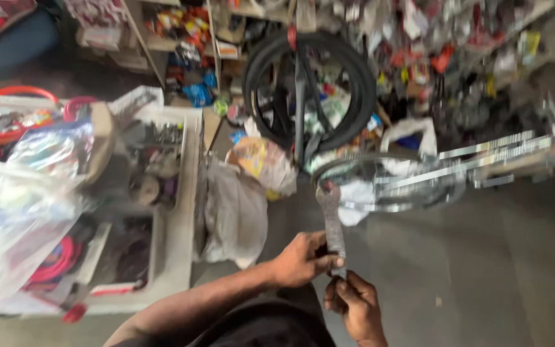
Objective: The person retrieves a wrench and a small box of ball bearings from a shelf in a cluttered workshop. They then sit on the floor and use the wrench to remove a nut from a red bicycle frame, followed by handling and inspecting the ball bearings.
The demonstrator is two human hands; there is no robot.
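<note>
A flat grey metal spanner [331, 215] stands upright in front of me, its open jaw at the top. My left hand [300, 259] grips its shaft near the lower part, fingers wrapped around it. My right hand [356, 307] is just below, pinching the spanner's bottom end. Behind the spanner's jaw lies a shiny bicycle wheel rim [412, 186] on the grey floor. The picture is blurred by motion.
Black bicycle tyres [361, 83] lean against cluttered shelves at the back. A white partitioned tray [181, 212] with small parts sits at left, plastic bags [27, 205] beside it. A grey sack [236, 215] lies by the tray. Metal strips [502, 151] stick out at right.
</note>
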